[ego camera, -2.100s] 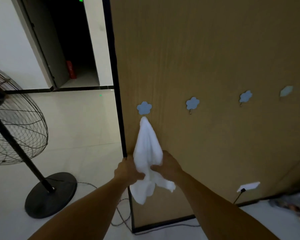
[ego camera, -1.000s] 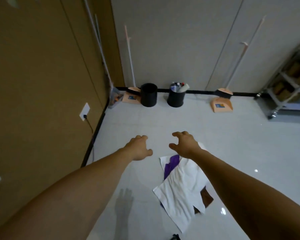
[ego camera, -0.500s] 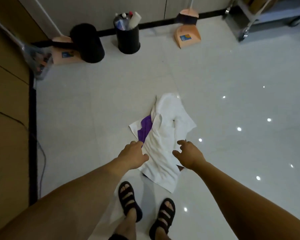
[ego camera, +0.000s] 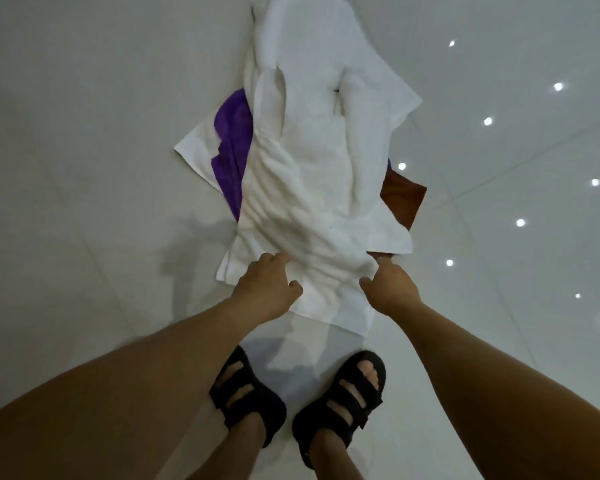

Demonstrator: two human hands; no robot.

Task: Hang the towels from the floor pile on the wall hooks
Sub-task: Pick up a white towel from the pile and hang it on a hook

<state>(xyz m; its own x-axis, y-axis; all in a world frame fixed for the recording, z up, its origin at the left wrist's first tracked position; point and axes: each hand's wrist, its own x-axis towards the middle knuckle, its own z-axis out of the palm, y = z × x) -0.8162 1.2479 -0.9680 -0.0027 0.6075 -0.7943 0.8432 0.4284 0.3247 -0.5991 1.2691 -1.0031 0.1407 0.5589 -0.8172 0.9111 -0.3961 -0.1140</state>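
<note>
On glossy floor (ego camera: 84, 168) — white towel (ego camera: 309, 188), both hands reaching.

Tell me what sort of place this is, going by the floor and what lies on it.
Probably an indoor room, which kind I cannot tell. The glossy pale tiled floor mirrors small ceiling lights, and a loose pile of towels lies on it: a large white towel over a purple towel and a brown towel.
</note>
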